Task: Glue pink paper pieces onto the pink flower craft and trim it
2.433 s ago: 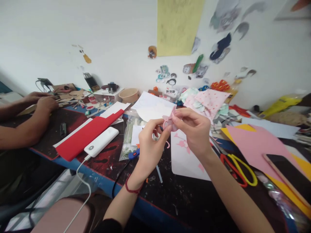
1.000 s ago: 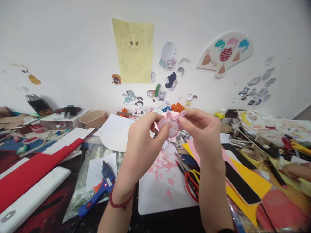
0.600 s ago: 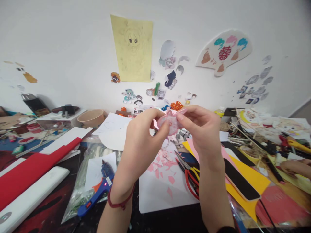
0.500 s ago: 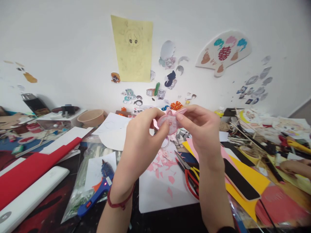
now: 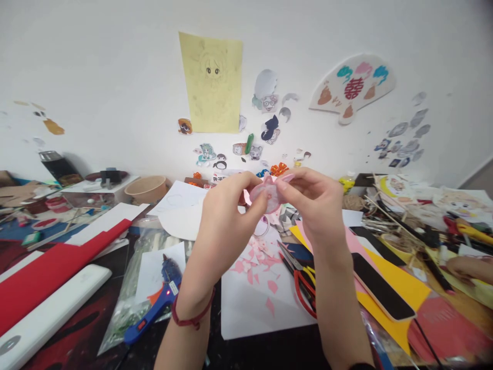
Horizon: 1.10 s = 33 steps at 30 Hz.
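A small round pink paper cutout [image 5: 265, 195] is pinched between both hands above the white sheet strewn with pink scraps [image 5: 258, 288]: left hand [image 5: 223, 226] grips its left edge, right hand [image 5: 316, 205] its right, equally near.
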Each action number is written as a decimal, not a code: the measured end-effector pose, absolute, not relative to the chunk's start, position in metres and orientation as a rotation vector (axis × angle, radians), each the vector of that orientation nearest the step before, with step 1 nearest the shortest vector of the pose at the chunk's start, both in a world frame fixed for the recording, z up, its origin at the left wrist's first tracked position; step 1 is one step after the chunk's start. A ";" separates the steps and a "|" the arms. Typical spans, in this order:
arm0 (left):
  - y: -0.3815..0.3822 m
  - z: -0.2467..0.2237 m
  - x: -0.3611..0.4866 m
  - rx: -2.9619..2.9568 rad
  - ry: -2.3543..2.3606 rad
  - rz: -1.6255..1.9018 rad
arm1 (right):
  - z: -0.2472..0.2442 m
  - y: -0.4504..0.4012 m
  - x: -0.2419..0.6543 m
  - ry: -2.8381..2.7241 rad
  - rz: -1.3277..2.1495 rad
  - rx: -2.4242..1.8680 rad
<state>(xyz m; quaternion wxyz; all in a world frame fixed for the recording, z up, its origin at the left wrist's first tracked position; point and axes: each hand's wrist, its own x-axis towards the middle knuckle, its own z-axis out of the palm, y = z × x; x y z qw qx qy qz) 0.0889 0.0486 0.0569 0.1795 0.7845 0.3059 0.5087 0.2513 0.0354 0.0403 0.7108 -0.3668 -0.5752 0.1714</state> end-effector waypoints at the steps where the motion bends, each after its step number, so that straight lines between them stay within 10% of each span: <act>1: 0.049 0.057 0.089 2.219 0.860 1.440 | 0.041 0.035 0.251 -1.284 0.380 -0.817; 33: 0.047 0.058 0.089 2.198 0.815 1.436 | 0.042 0.032 0.251 -1.293 0.480 -0.759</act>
